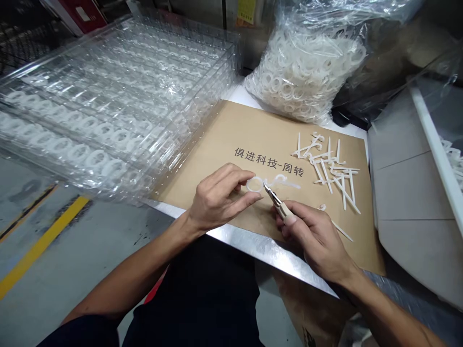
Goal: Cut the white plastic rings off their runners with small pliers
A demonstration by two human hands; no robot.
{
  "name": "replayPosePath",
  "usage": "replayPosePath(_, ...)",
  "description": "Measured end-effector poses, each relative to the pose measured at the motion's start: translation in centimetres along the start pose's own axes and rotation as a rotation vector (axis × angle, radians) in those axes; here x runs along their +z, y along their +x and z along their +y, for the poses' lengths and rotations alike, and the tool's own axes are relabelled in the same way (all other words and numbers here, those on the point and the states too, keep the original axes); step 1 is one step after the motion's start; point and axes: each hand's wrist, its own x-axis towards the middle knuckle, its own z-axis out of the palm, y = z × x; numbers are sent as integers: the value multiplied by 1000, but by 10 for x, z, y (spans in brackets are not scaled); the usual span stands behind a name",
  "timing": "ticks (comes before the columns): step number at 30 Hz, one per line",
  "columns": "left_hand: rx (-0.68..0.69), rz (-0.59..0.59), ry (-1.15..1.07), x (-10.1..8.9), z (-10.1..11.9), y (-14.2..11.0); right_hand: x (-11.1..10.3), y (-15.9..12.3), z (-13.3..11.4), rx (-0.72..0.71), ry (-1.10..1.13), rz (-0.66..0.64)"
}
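Between thumb and fingers, my left hand [226, 197] pinches a translucent plastic ring [255, 184] above the brown cardboard sheet [217, 140]. A thin plastic sprue [287, 182] with a curled end extends to the ring's right; I cannot tell whether it is still joined to the ring. My right hand [314, 231] is closed around a pair of nippers [278, 201] with pale handles. Their metal tips touch or nearly touch the ring's right edge. Another sprue piece [342, 229] lies on the cardboard beside my right hand.
A pile of white sprue offcuts [329, 166] lies on the cardboard's right side. Stacked clear trays [119, 96] of white rings stand at left. A clear bag [304, 72] full of rings sits at the back. A grey bin [415, 193] borders the right.
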Motion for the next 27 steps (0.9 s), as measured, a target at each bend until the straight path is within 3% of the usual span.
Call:
replayPosePath(14, 6, -13, -29, 1, -1, -2, 5, 2, -3, -89, -197, 15)
replayPosePath(19, -33, -7, -30, 1, -1, -3, 4, 5, 1, 5, -119, 22)
replayPosePath(27, 13, 42, -15, -1, -1, -2, 2, 2, 12, 66, 58, 16)
